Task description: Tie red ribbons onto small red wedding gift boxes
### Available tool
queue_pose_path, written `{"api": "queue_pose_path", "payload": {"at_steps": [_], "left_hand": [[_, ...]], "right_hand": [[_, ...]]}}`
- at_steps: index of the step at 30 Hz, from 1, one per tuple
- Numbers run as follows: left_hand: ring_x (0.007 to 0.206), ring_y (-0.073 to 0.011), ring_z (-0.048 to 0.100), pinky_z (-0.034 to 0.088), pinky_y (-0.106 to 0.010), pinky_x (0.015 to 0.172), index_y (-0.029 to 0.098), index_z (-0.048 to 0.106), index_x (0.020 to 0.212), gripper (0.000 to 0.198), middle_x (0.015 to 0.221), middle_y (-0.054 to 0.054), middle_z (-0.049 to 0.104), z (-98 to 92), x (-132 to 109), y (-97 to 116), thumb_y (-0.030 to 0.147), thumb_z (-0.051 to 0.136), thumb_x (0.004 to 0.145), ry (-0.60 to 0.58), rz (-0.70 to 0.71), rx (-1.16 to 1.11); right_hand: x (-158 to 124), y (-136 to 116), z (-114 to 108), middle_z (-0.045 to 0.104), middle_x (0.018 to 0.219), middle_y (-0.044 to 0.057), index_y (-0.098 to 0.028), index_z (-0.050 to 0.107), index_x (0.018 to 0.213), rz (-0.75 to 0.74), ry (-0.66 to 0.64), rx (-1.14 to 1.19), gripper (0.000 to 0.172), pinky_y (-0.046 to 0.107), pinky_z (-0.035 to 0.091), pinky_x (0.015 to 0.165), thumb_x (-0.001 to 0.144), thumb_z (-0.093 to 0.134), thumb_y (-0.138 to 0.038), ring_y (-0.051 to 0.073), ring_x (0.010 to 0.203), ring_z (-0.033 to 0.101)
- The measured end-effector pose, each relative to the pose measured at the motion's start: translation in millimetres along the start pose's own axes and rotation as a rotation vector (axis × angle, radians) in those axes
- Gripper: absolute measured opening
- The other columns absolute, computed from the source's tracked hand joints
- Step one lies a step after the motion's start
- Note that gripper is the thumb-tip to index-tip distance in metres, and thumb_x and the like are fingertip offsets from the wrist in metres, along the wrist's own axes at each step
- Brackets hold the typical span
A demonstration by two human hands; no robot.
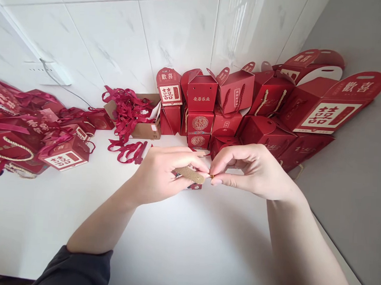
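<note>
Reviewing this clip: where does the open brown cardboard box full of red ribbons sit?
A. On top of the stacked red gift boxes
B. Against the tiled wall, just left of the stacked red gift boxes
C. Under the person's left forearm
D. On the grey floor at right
B: the cardboard box, spilling red ribbons, stands at the wall immediately left of the stacked red gift boxes.

Rope [189, 174]: tan twisted cord, rough and matt, pinched in the left hand [163, 175]; tiny shiny tip at the right hand [256, 169].
Gift boxes [234, 93]: red card, smooth, slight sheen, printed labels.
Ribbons [128, 109]: dark red satin, glossy.
Open carton [146, 129]: plain brown cardboard, matt.
Table [185, 244]: white, smooth, matt.
Wall [171, 26]: white marbled tile, glossy.
</note>
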State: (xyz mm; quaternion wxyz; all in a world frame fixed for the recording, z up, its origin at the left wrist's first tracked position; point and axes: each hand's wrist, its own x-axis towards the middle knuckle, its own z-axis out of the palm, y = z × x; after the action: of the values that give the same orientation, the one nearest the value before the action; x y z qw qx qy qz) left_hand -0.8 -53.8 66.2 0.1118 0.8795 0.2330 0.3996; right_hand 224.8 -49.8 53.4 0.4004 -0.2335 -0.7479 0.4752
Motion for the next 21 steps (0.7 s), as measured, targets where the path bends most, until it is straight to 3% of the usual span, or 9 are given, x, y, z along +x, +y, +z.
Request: {"api": "queue_pose_path", "payload": {"at_steps": [9,16,21], "left_hand": [[0.059,-0.011,0.063,0.054,-0.024,0.06,0.021,0.069,0.081,0.013,0.072,0.002,0.072,-1.3,1,8,0.009,0.064,0.079,-0.148,-0.042,0.036],[0.054,-0.0082,0.055,0.046,-0.02,0.052,0.019,0.064,0.075,0.007,0.067,0.002,0.065,12.4,-2,8,0.014,0.064,0.079,0.029,0.019,0.217],[0.059,-0.0088,0.06,0.047,-0.02,0.056,0.02,0.064,0.075,0.009,0.07,0.002,0.068,11.7,0,4,0.011,0.064,0.077,0.082,0.04,0.152]], "right_hand": [[2,1,1,0.072,0.072,0.003,-0.015,0.071,0.078,0.116,-0.081,0.053,0.029,0.027,0.057,0.061,0.07,0.087,-0.038,0.017,0.066,0.068],[0,1,0,0.071,0.076,0.001,-0.017,0.072,0.081,0.081,0.016,-0.114,0.02,0.024,0.052,0.06,0.078,0.082,-0.035,0.015,0.067,0.066],[-1,-3,2,0.073,0.088,0.005,-0.018,0.07,0.088,-0.022,0.078,-0.207,0.018,0.029,0.053,0.071,0.082,0.078,-0.033,0.019,0.082,0.068]]}}
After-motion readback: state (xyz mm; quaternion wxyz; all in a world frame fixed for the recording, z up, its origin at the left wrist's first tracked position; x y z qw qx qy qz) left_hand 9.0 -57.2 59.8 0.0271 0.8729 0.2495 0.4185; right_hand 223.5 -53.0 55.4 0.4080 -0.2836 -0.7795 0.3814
